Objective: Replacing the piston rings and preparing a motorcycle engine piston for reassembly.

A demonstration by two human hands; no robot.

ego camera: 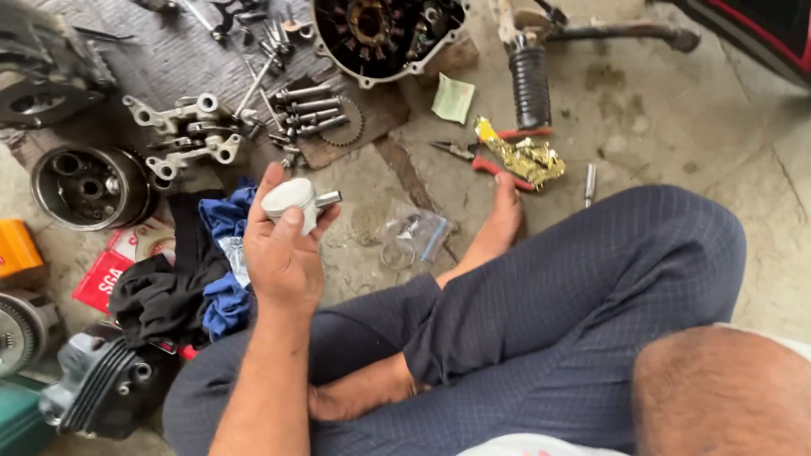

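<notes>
Left hand (283,253) raised mid-scene, back of hand toward camera, grip closed around a piston (291,201). Thumb lies across the near face of the piston, fingers wrap behind on the left and right. Piston sits at the far end of the hand, above the palm, light silver, rounded crown toward the far left. A pin (326,199) sticks out of its right side, so the pin axis runs left to right, pointing right and slightly far. Piston is off the floor, held over the rags.

Right hand not visible; only the right forearm (718,388) shows at near right, so its grip cannot be told.

Just left and near of the hand: a blue rag (224,300) and black rag (165,291) piled on the floor. Right of the hand: a clear plastic bag (414,236) on the floor, then a bare foot (498,224). Crossed legs in dark checked trousers (574,312) fill the near right.

Farther: red-handled pliers (481,156), crumpled gold foil (524,159), a green paper slip (454,99). Far centre an open engine case (389,34); bolts (308,108) laid on a board beside it. Far left a rocker bracket (190,131) and round clutch drum (89,186). Near left a finned cylinder (101,384).
</notes>
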